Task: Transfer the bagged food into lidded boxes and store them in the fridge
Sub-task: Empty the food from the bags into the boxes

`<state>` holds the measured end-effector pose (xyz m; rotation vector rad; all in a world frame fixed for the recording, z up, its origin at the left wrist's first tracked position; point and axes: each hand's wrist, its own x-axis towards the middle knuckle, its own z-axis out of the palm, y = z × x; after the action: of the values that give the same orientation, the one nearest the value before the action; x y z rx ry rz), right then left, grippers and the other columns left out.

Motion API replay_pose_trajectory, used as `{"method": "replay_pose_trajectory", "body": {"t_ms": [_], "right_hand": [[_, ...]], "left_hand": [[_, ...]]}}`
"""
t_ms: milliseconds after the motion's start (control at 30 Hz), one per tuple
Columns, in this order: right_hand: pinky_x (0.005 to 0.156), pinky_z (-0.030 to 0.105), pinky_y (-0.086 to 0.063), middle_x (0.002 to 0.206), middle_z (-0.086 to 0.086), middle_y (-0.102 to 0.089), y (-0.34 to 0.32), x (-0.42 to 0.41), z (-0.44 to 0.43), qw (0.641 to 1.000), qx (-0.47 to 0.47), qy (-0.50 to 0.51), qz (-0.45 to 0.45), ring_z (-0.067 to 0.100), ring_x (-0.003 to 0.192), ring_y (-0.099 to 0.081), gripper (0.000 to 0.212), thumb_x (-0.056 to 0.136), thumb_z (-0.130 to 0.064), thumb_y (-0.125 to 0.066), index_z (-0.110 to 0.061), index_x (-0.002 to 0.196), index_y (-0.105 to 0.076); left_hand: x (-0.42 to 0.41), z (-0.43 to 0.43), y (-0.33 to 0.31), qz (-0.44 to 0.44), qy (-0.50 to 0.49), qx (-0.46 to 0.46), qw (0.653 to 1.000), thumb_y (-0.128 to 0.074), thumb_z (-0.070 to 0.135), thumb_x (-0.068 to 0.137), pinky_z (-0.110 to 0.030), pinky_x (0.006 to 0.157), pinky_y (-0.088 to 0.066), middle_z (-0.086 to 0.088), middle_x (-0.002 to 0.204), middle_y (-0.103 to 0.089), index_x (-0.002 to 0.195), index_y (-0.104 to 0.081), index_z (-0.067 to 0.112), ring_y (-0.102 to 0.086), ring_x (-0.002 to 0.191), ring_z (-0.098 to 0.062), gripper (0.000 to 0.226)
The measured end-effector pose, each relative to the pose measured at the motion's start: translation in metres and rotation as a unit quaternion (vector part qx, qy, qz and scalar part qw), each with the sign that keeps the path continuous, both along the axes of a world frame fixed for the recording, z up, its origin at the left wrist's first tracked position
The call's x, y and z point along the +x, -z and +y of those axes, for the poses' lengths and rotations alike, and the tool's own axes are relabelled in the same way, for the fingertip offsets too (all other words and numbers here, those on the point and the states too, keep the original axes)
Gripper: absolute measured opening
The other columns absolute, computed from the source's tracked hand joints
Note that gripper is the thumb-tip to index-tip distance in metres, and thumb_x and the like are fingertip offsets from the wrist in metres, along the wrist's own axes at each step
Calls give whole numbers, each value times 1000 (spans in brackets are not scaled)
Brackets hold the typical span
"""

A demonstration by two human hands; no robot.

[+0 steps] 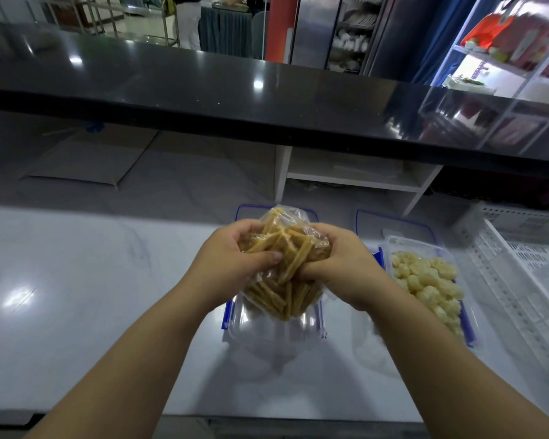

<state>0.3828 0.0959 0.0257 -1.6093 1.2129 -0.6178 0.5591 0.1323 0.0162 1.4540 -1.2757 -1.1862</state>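
Both hands — left hand (235,258), right hand (336,267) — grip a clear bag of yellow sticks (282,280) between them, just above an empty clear box (276,337)

White marble-look counter (92,280). Centre: clear box (276,340) with blue clips, blue-edged lid (244,211) lying beyond. Right: filled box (406,241) of pale chunks, second lid (393,224) beyond. Far right: white slotted basket (520,267).

Both forearms are showing bare all the way back to the near frame edge. Left hand (235,258) and right hand (346,264) are showing bare as well.
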Motion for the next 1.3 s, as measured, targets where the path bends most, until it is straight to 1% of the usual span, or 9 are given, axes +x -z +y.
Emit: {"method": "replay_pose_trajectory", "body": {"t_ms": [133,200,333,500,600,733,1000,1100,1300], "right_hand": [[81,47,-58,90,21,-70,2,-4,1,998,51,-32,30,36,87,-69,28,71,7,-71,-8,94,-66],[82,47,-58,93,22,-70,5,-4,4,996,64,-38,40,36,88,-69,28,71,6,-71,-5,95,-65],[80,45,-59,89,17,-72,3,0,8,998,32,-36,37,30,85,-71,27,70,2,-74,-7,94,-65],[77,43,-59,77,5,-71,-16,4,0,999,-29,-43,10,24,78,-71,25,68,2,-76,-10,87,-66],[79,47,-58,82,12,-71,-26,4,-8,997,-42,-56,12,29,82,-71,24,67,1,-76,-6,88,-65],[83,49,-57,92,21,-71,-31,-1,-11,997,-9,-77,26,33,87,-70,27,69,3,-74,1,94,-64],[81,45,-58,80,10,-72,0,-10,8,995,39,-88,23,26,80,-71,25,67,8,-73,-10,84,-67],[81,44,-58,79,9,-72,10,-15,15,995,52,-87,22,25,79,-71,25,66,7,-74,-12,82,-68],[77,41,-59,74,7,-69,16,-21,14,996,44,-79,21,24,75,-69,27,64,5,-75,-16,79,-66]], "left_hand": [[0,4,3,15,30,40,999,-75,8,76,-26,65,-59,-2,83,-75,95,-67,24,-73,72,-16,27],[-1,8,6,20,28,48,998,-75,6,76,-26,66,-60,-5,83,-75,96,-68,21,-73,72,-19,26],[0,13,2,21,8,44,999,-74,7,76,-21,56,-56,-3,79,-74,94,-67,22,-73,66,-17,25],[5,10,-20,7,-5,3,1000,-75,10,76,-20,56,-56,0,78,-75,95,-66,21,-73,68,-14,24],[4,8,-30,3,-13,-5,1000,-75,11,76,-27,62,-59,-3,82,-75,98,-66,18,-73,72,-18,25],[-2,10,-33,1,-15,11,1000,-74,11,76,-35,70,-60,-8,87,-75,102,-65,13,-73,75,-23,28],[-16,32,-1,18,-36,65,997,-73,4,77,-47,80,-58,-12,88,-75,102,-67,13,-73,80,-30,27],[-23,38,13,24,-47,78,996,-73,6,78,-48,82,-57,-9,88,-75,99,-68,16,-73,81,-29,24],[-29,41,20,40,-53,75,995,-72,8,79,-41,79,-58,-4,89,-75,107,-66,16,-73,80,-22,29]]}}
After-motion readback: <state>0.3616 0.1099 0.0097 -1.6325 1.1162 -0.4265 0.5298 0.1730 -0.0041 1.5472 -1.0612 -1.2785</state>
